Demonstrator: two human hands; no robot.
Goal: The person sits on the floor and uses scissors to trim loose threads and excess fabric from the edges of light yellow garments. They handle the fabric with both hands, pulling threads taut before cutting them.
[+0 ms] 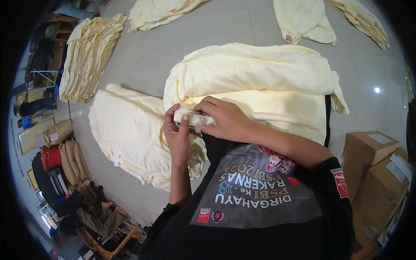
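Observation:
My left hand (178, 136) pinches the left end of a small pale bundle (198, 120) between thumb and fingers. My right hand (224, 118) grips the bundle's other end, its fingers curled over the top. The bundle looks like folded cream cloth; its exact kind is hard to tell. Beneath and beyond both hands lies a large pile of pale yellow garments (253, 71), its upper layers folded over. A black strip runs down near its right side. Left of my left wrist is a second pale yellow pile (130, 126) with small white tags.
Grey tiled floor (224, 29) surrounds the piles. A stack of pale garments (91, 58) lies far left, and more garments (302, 19) lie farther off. Cardboard boxes (370, 182) stand at right. Brown packages (74, 162), a red bag (51, 158) and a seated person (97, 217) are at left.

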